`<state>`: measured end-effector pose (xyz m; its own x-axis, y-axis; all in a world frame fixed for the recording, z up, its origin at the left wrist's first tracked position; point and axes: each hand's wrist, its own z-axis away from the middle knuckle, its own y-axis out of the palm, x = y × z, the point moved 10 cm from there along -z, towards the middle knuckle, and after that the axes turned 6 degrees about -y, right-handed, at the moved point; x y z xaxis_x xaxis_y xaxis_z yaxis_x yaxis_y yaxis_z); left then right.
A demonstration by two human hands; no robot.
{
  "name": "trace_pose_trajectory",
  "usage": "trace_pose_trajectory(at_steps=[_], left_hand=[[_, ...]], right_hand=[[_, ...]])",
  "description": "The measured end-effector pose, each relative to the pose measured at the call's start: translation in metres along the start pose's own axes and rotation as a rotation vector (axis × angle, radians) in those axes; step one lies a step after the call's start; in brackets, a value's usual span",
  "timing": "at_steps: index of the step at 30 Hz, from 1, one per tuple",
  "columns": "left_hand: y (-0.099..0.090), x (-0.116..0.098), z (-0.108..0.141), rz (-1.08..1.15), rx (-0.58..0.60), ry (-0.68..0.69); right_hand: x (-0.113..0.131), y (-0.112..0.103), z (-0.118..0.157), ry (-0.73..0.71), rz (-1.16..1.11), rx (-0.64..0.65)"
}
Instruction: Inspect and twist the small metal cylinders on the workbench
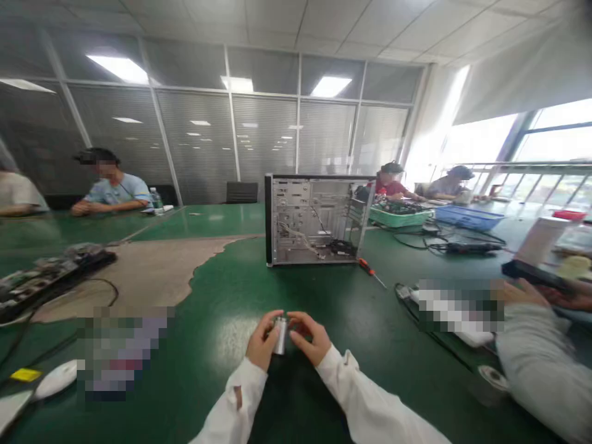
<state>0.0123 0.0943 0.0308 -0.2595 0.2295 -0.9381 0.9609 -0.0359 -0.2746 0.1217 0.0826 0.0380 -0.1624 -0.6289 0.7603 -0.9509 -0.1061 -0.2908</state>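
head view: a small silver metal cylinder (280,336), any marking too small to read, stands upright between the hands, left hand (263,341) and right hand (309,338) both grasping it with curled fingers, over the green counter (222,290). farther ahead of the hands stands an open computer case (317,221), a red-handled screwdriver (371,272) at its corner.

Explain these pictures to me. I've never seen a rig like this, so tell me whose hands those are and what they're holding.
This is one picture from a camera worn on a person's head, looking forward and down. The bare hands at the bottom are that person's own: the left hand and right hand. Together they hold a small silver cylinder. Below them is a green table, which also bears an open computer case, a red-handled screwdriver and circuit boards. A co-worker sits across the table.
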Motion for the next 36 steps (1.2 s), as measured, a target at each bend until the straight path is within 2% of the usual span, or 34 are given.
trace_pose_trajectory(at_steps=[4, 12, 17, 20, 26, 29, 31, 36], left_hand=[[-0.002, -0.012, 0.01, -0.146, -0.012, 0.057], [-0.005, -0.034, 0.017, -0.543, -0.159, 0.361], [-0.011, -0.033, 0.018, -0.644, -0.259, 0.404], [-0.01, -0.037, 0.021, -0.716, -0.283, 0.448], [0.001, -0.058, 0.032, -0.865, -0.342, 0.613], [0.001, -0.062, 0.035, -0.864, -0.364, 0.608], [0.003, -0.061, 0.035, -0.825, -0.325, 0.574], [0.007, -0.059, 0.035, -0.7, -0.206, 0.529]], right_hand=[[0.004, 0.009, 0.004, 0.01, -0.026, 0.019], [0.01, 0.011, 0.004, 0.028, -0.139, 0.03], [0.007, 0.012, 0.005, 0.075, -0.174, 0.009], [0.0, 0.012, 0.006, 0.11, -0.177, -0.055], [-0.014, 0.004, 0.01, 0.152, -0.219, -0.273], [-0.018, 0.003, 0.01, 0.165, -0.349, -0.331], [-0.025, 0.006, 0.01, 0.223, -0.5, -0.343], [-0.053, 0.011, 0.015, 0.502, -0.896, -0.409]])
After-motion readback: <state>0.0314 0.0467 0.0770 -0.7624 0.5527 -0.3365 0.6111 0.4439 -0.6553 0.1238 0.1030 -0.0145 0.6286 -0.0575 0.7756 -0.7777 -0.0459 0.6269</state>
